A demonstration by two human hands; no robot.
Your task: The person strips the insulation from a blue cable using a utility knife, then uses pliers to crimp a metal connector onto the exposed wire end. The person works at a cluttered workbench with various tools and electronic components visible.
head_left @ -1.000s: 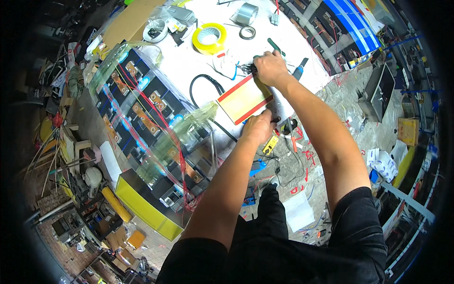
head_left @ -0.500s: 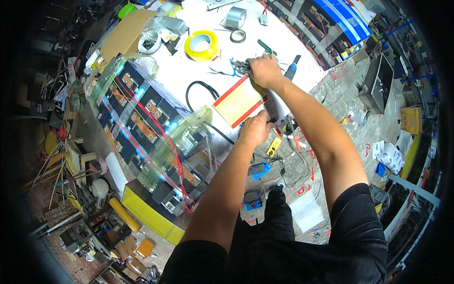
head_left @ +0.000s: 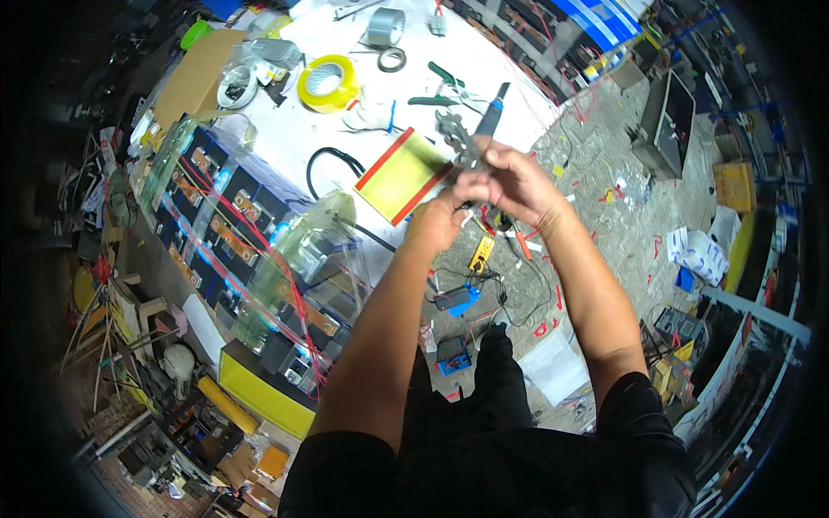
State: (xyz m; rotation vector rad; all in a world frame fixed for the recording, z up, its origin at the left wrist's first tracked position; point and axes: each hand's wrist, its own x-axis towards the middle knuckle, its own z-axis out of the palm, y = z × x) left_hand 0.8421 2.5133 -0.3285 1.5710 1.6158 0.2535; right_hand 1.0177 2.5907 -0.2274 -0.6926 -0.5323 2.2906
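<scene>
Person's right hand [head_left: 511, 183] grips blurred grey metallic tool [head_left: 458, 138] at white desk's [head_left: 414, 82] near edge; left hand's [head_left: 434, 223] grip unclear, beside red-edged yellow rectangular panel [head_left: 401, 175]; some bare desk beyond; littered grey floor [head_left: 604, 250].

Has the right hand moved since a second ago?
Yes: judged against the yellow tape roll, the right hand has moved rightward and down the picture.
</scene>
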